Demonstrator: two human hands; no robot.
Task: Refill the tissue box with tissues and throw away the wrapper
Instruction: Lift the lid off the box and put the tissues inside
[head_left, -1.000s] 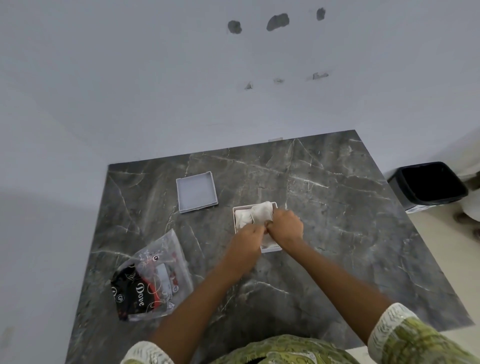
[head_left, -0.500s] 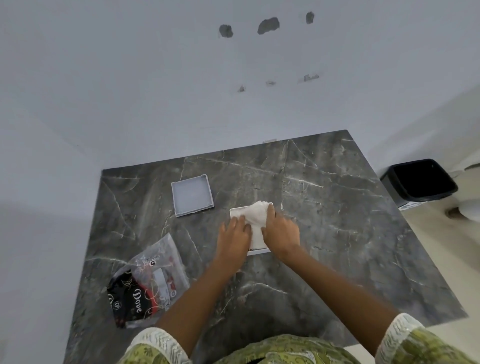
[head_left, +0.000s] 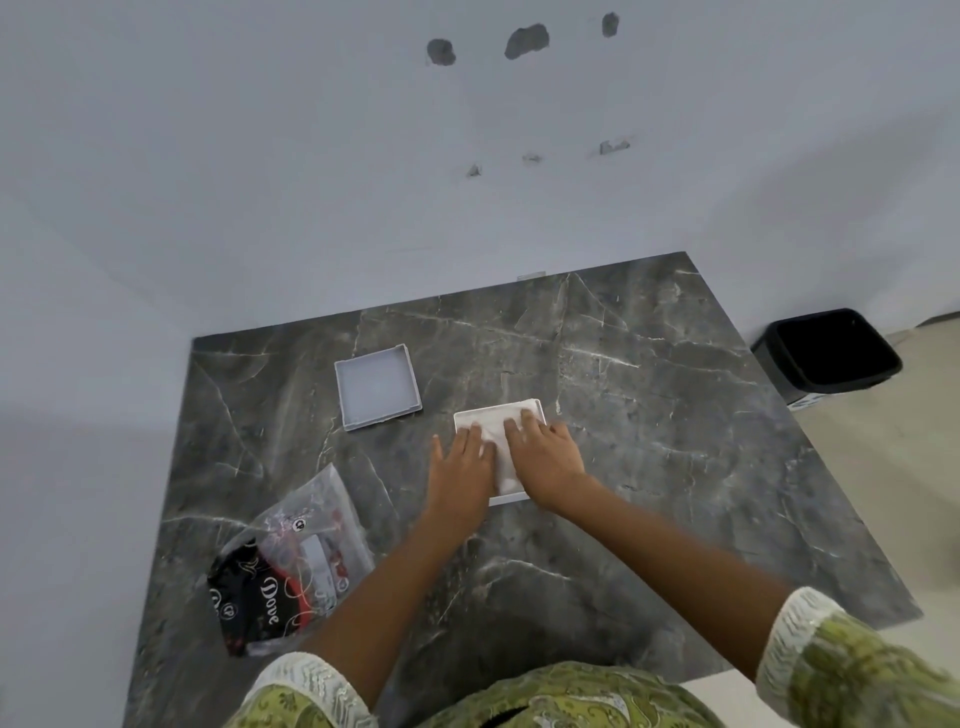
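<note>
The white tissue box sits open near the middle of the dark marble table, filled with white tissues. My left hand and my right hand lie flat on the tissues, fingers spread, holding nothing. The box's grey lid lies upturned to the far left of the box. The clear plastic wrapper with black and red print lies at the table's near left.
A black waste bin stands on the floor beyond the table's right edge. A white wall with several dark holes rises behind the table. My green patterned sleeves fill the bottom of the view.
Both hands went from pinching and tucking the bunched tissues to lying flat on them. The tissues now sit level in the box.
</note>
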